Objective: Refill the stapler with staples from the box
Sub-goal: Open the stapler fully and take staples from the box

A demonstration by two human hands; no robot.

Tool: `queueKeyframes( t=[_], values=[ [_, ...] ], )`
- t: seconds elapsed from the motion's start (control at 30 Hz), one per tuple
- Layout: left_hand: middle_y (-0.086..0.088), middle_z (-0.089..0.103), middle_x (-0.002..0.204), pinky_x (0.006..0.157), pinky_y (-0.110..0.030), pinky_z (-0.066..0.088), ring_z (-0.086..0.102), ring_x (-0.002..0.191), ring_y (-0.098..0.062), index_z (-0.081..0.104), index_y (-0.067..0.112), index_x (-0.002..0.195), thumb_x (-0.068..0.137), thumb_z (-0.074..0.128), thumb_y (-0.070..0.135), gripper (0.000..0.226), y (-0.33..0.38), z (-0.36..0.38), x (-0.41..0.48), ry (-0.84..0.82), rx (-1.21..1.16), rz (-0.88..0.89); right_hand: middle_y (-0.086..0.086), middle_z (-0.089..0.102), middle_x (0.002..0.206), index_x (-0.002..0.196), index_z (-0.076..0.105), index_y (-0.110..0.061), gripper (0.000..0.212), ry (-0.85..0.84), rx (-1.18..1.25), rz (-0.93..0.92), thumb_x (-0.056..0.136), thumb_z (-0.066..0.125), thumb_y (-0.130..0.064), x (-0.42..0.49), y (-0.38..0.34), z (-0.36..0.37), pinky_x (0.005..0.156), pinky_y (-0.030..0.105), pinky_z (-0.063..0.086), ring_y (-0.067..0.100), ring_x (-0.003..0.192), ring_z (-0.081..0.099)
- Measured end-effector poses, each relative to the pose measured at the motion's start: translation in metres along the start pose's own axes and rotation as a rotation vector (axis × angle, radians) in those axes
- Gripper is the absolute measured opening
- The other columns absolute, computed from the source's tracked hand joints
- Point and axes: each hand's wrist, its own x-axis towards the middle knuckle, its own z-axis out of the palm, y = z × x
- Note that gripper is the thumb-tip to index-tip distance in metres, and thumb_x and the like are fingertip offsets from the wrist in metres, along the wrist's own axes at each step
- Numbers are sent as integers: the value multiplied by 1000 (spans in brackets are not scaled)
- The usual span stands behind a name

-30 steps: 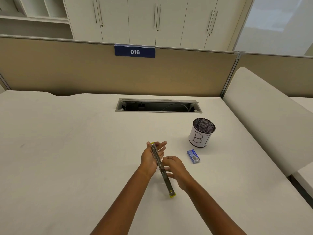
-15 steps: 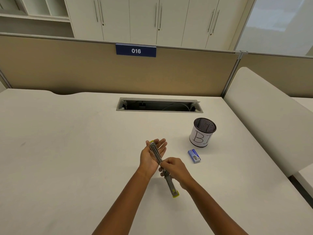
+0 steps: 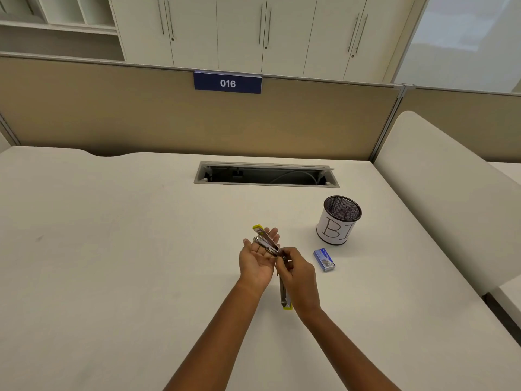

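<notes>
Opened stapler (image 3: 266,242) sits center frame on the flat, palm-up left hand (image 3: 255,262); right hand (image 3: 298,275) pinches its hinge, staple box (image 3: 324,259) just right of them.

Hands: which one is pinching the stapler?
The right hand, fingers curled on the middle of the stapler. The left hand lies open, palm up, under its far half.

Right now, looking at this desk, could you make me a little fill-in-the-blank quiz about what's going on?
1. The stapler, swung ____, rests on the left hand while the right hand pinches it.
2. The staple box lying on the table is coloured ____.
3. The sign reads ____.

Missing words: open; blue; 016.
</notes>
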Motion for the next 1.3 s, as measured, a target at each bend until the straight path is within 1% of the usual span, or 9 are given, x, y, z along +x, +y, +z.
queueKeyframes(
  t=[0.13, 0.27, 0.4, 0.53, 0.7, 0.97, 1.1, 1.23, 1.3],
  values=[
    [-15, 68, 90, 100, -39, 37, 48, 112, -31, 58, 2, 93, 100, 12, 34, 57, 0, 2, 0, 14, -21, -25, -4, 62, 77, 100, 59, -10, 12, 31, 1, -14, 90, 52, -12, 0, 6, 1, 61, 15, 47, 9, 63, 59],
    [-13, 75, 68, 84, -36, 44, 57, 96, -31, 53, 0, 110, 100, 14, 34, 53, -1, 0, 2, 45, -30, -24, -4, 61, 75, 99, 59, -13, 11, 35, 56, 2, 90, 52, -9, -1, 7, 2, 66, 26, 52, 14, 64, 61],
    [-16, 60, 116, 97, -40, 39, 47, 125, -34, 60, 1, 100, 100, 18, 32, 52, -1, -1, 2, 87, -24, -38, -5, 61, 67, 92, 56, -21, 13, 96, 204, 71, 89, 53, -8, 1, 4, 2, 59, 16, 49, 8, 58, 59],
    [-20, 45, 142, 104, -40, 35, 41, 133, -32, 46, -4, 130, 100, 20, 32, 54, 1, -4, 2, 126, -15, -36, 6, 63, 72, 92, 61, -4, 9, 62, 214, 213, 88, 53, -5, 9, 6, 0, 60, 26, 52, 20, 60, 62],
    [-20, 43, 143, 110, -38, 32, 40, 134, -30, 44, -3, 132, 100, 18, 37, 58, 8, -11, 4, 137, 38, -29, 13, 65, 70, 89, 62, 5, 14, -30, 9, 351, 83, 55, -6, 12, 20, -8, 62, 33, 53, 21, 55, 60],
    [-14, 40, 148, 118, -35, 17, 25, 143, -25, 42, 4, 136, 95, 5, 52, 73, 16, -22, 4, 95, 170, -9, 21, 71, 83, 84, 59, 1, 15, -84, -168, 423, 78, 57, -12, 9, 29, -7, 68, 36, 53, 31, 71, 64],
    [-14, 40, 147, 119, -34, 15, 24, 143, -24, 41, 5, 137, 93, 1, 55, 78, 16, -29, 9, 100, 241, 27, 21, 70, 84, 78, 56, -5, 7, -93, -165, 434, 78, 59, -12, 8, 29, -6, 64, 31, 48, 24, 65, 57],
    [-17, 41, 146, 116, -35, 22, 29, 140, -28, 41, 3, 136, 94, 6, 54, 75, 15, -36, 14, 128, 235, 23, 17, 66, 76, 80, 62, 4, 14, -87, -72, 471, 78, 60, -10, 9, 28, -7, 68, 37, 54, 30, 69, 65],
    [-19, 42, 145, 114, -36, 26, 33, 138, -29, 42, 1, 135, 96, 12, 51, 70, 14, -39, 15, 132, 225, -4, 13, 66, 68, 69, 61, 1, 13, -111, 39, 503, 79, 60, -9, 8, 26, -7, 57, 31, 54, 23, 54, 65]
  ],
)
